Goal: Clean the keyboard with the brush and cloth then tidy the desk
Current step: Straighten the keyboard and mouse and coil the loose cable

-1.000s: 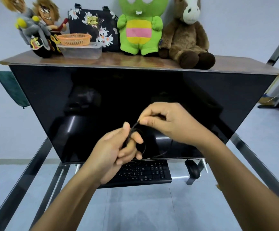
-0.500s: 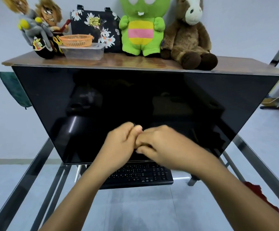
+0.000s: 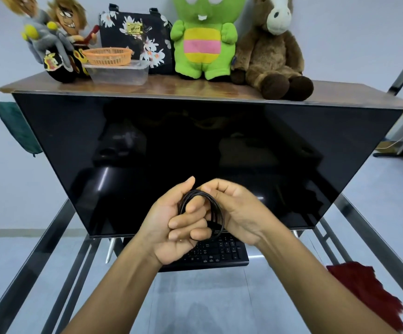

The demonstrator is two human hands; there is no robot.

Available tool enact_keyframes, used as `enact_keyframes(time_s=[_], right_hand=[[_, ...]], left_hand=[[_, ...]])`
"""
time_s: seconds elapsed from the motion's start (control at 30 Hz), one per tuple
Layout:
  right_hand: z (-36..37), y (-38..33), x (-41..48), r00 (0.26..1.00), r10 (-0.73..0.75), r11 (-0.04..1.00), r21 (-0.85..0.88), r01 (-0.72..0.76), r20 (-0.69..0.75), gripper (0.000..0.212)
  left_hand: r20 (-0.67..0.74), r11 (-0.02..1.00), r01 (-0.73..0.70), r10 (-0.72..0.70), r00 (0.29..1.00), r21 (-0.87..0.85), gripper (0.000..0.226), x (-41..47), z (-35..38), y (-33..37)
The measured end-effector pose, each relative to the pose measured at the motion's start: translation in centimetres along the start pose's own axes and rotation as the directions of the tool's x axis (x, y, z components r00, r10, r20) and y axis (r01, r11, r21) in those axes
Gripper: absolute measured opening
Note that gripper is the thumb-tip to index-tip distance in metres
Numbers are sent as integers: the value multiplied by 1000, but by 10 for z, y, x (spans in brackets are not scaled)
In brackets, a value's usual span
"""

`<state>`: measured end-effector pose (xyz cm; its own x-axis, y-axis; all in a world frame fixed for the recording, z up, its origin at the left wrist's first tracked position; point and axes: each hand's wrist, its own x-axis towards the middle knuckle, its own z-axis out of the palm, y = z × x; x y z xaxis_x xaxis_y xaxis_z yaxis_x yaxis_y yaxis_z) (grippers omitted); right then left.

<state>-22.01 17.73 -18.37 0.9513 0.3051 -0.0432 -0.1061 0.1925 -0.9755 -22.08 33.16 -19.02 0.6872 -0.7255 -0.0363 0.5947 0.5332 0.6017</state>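
Observation:
A thin black cable point(image 3: 216, 208) is wound in a coil of several loops around the fingers of my left hand point(image 3: 171, 225), which holds it in front of the dark monitor. My right hand point(image 3: 239, 213) pinches the top of the coil with curled fingers. Below the hands a black keyboard point(image 3: 222, 251) lies on the glass desk point(image 3: 195, 297), partly hidden by my left wrist. A red cloth point(image 3: 364, 285) lies at the desk's right edge. No brush is in sight, and the mouse is hidden.
A large black monitor point(image 3: 195, 153) fills the middle. On the wooden shelf point(image 3: 171, 86) above stand plush toys, a floral bag point(image 3: 133, 32), an orange basket point(image 3: 109, 55) and a clear plastic box point(image 3: 118, 73). A green cloth point(image 3: 17, 126) hangs at the left.
The cable has gone from a loose strand stretched between my hands to a tight coil around my left fingers. My right hand has come in against the left, and the camera has tilted down, showing the red cloth.

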Motion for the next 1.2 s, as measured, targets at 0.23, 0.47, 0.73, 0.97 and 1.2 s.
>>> enact_keyframes(time_s=[0.23,0.47,0.73,0.97,1.2], right_hand=[[-7,18,-9,1000,19,991,-136,-17,13,31],[-12,22,-24,994,-79,883,-467,36,-75,22],[-30,24,-22,946,316,945,110,-308,-68,35],[-87,67,-46,915,166,883,-357,-304,-368,23],[-178,126,-55,692,240,779,-291,-556,-681,16]], left_hand=[[-420,920,-90,260,869,382,63,5,3,-11],[-554,801,17,397,732,598,53,13,-5,-21],[-361,827,-86,333,871,556,26,25,-28,-40],[-503,882,167,89,859,441,17,66,-51,-93],[-604,724,384,56,795,573,8,137,-78,-169]])
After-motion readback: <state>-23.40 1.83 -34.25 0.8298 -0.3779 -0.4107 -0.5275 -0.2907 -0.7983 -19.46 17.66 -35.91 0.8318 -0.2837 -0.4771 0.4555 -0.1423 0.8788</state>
